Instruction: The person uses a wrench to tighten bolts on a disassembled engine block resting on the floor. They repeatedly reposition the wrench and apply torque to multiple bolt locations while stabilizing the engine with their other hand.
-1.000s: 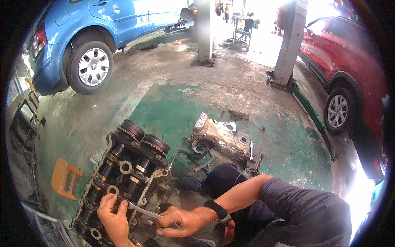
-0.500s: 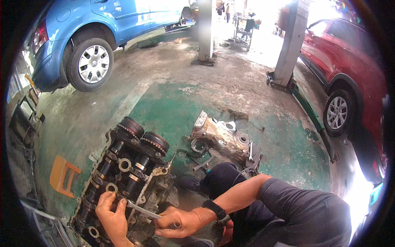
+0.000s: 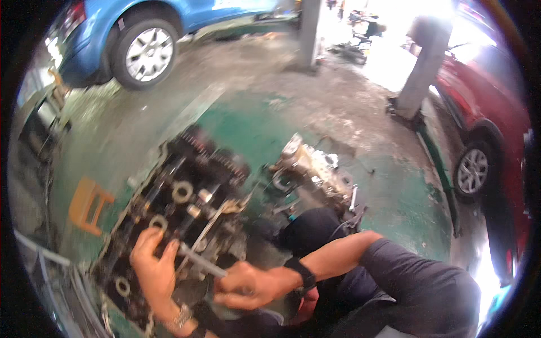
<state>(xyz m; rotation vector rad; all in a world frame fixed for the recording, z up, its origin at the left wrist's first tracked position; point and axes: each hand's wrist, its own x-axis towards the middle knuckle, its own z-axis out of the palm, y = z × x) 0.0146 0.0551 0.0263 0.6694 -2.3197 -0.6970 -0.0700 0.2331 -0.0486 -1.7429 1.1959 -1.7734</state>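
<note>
A dark, greasy engine cylinder head (image 3: 186, 197) with camshaft gears at its far end lies on the green floor in front of me. My left hand (image 3: 153, 265) rests flat on its near part, fingers spread over the metal. My right hand (image 3: 248, 284), with a dark band on the wrist, grips the handle of a long metal wrench (image 3: 200, 260) whose far end sits on the cylinder head beside my left fingers. My knee in dark trousers (image 3: 307, 231) is bent just right of the hands.
A second tan engine part (image 3: 313, 172) lies on the floor to the right. An orange plastic piece (image 3: 87, 205) sits at the left. A blue car (image 3: 141, 34) stands behind, a red car (image 3: 490, 112) at the right, two pillars (image 3: 420, 73) between.
The view has tilted slightly and blurred. My left hand has shifted a little along the cylinder head; my right hand keeps hold of the wrench in nearly the same place.
</note>
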